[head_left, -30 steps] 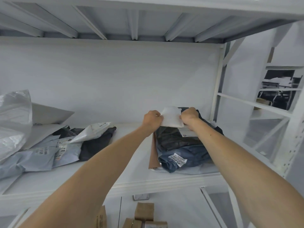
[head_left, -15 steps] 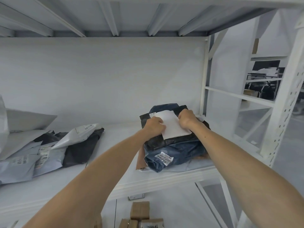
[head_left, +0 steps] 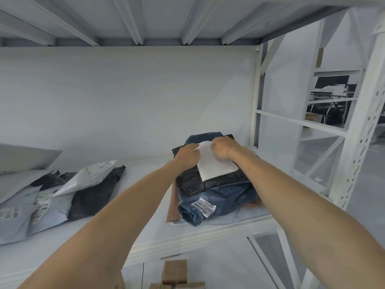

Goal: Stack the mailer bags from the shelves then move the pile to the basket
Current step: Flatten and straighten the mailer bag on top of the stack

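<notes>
A pile of mailer bags sits on the right end of the white shelf (head_left: 145,232): a dark blue bag (head_left: 225,199) with a barcode label, a black bag (head_left: 195,182) on it, a brown one (head_left: 173,207) underneath. On top lies a small white mailer (head_left: 214,166). My left hand (head_left: 187,156) pinches its left far edge. My right hand (head_left: 224,150) grips its far right corner. Both hands press it flat onto the pile.
A loose heap of grey, white and black mailer bags (head_left: 62,195) lies at the shelf's left. A white upright post (head_left: 255,101) stands just right of the pile. Cardboard boxes (head_left: 175,272) sit below the shelf. No basket is in view.
The white mailer came down from held upright above the pile to lying flat on top of it. Both hands moved with it, still holding its far edge.
</notes>
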